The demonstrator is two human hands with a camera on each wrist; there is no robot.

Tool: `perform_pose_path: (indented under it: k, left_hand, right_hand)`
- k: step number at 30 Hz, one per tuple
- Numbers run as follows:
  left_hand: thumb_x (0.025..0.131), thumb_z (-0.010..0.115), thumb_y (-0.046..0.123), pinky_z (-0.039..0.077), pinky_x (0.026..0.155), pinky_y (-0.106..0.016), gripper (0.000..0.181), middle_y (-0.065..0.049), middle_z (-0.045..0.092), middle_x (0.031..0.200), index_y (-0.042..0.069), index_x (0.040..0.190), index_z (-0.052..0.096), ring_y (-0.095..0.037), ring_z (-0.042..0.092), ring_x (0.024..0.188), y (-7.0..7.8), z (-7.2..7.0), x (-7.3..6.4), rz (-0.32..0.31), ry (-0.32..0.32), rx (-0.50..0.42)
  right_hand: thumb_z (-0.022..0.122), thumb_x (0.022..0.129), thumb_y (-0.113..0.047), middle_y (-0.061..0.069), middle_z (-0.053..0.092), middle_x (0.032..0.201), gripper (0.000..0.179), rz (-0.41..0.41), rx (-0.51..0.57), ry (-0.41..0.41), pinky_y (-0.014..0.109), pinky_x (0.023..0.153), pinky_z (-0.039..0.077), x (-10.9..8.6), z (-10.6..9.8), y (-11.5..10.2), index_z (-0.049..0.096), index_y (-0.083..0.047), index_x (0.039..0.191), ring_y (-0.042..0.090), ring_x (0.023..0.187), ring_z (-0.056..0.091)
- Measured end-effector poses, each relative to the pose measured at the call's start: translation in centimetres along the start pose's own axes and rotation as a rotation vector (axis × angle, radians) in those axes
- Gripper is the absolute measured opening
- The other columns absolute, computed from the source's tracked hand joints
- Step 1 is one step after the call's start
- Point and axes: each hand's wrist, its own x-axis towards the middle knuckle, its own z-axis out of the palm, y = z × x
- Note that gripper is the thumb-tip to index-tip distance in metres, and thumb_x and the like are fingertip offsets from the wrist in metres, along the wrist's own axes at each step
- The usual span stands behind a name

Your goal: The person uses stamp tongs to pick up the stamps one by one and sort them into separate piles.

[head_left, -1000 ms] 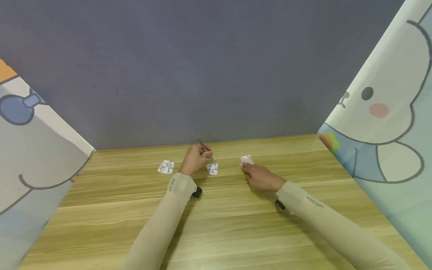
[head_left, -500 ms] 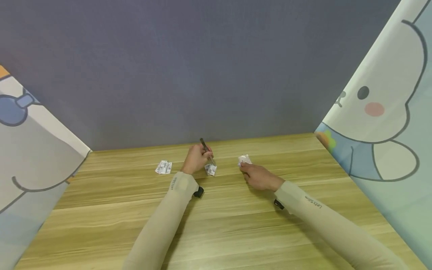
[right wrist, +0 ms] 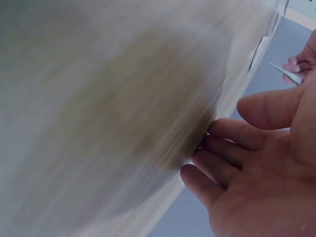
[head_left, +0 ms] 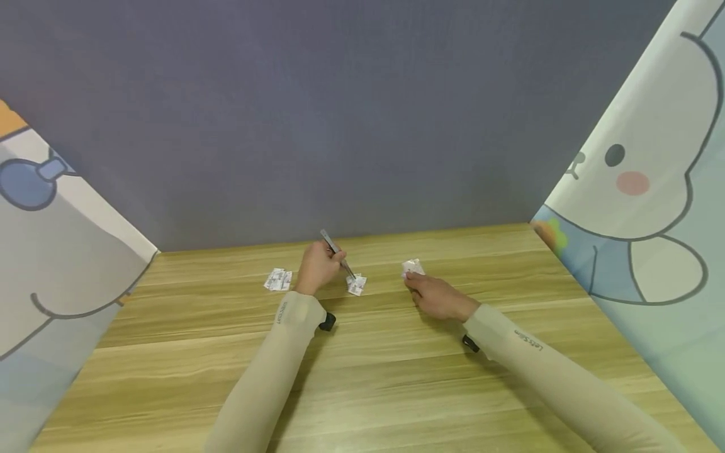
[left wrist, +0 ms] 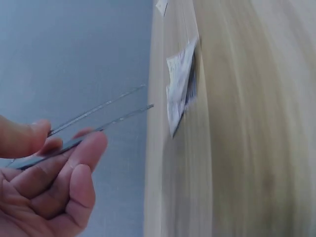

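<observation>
In the head view my left hand (head_left: 318,269) grips a pair of metal tweezers (head_left: 334,248) between thumb and fingers. The tweezers' two tips stand apart, and the left wrist view shows nothing between them. They point at a small pile of white printed packets (head_left: 356,286), one overlapping another; in the left wrist view the upper packet (left wrist: 180,81) tilts up off the table. My right hand (head_left: 437,297) lies with fingertips at a whitish, partly see-through packet (head_left: 413,267). In the right wrist view its fingers (right wrist: 232,136) are extended against the table, thumb apart; they hide most of that packet.
Several more white printed packets (head_left: 278,280) lie together to the left of my left hand. The wood-grain table (head_left: 362,377) ends at a grey back wall (head_left: 340,126). Cartoon-printed panels (head_left: 651,189) stand at both sides.
The tweezers have pulled slightly left, their prongs now visibly spread. The upper packet in the middle pile has shifted and turned over the one beneath. My right hand stays in place.
</observation>
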Motion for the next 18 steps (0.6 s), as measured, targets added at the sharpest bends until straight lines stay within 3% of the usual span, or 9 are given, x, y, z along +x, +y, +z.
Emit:
perform_pose_path:
  k: [5,11,18]
  left_hand:
    - [0.093,0.062,0.014,0.053,0.055,-0.030,0.020,-0.011,0.069,0.080,-0.005,0.097,0.069,-0.028,0.068,0.070,-0.9,-0.7,-0.3,-0.055,-0.018,-0.039]
    - [0.093,0.063,0.013,0.050,0.051,-0.030,0.015,-0.009,0.069,0.076,0.000,0.091,0.068,-0.026,0.068,0.067,-1.2,-0.4,-0.5,-0.037,-0.016,-0.018]
    - [0.094,0.061,0.015,0.048,0.050,-0.029,0.015,-0.009,0.069,0.076,0.000,0.093,0.066,-0.028,0.068,0.070,-1.4,-0.4,-0.5,-0.059,-0.033,-0.034]
  right_hand:
    - [0.040,0.100,-0.009,0.019,0.031,0.148,0.043,0.013,-0.003,-0.008,0.046,0.108,0.025,0.1,0.1,-0.1,0.039,0.007,0.139,0.033,0.136,0.027]
    - [0.040,0.100,-0.009,0.020,0.032,0.147,0.043,0.009,-0.008,-0.008,0.047,0.108,0.025,0.1,0.1,-0.3,0.039,0.008,0.139,0.034,0.136,0.028]
    - [0.040,0.101,-0.010,0.020,0.031,0.148,0.043,0.006,-0.012,-0.016,0.047,0.107,0.026,0.4,0.1,-0.4,0.038,0.007,0.140,0.034,0.135,0.028]
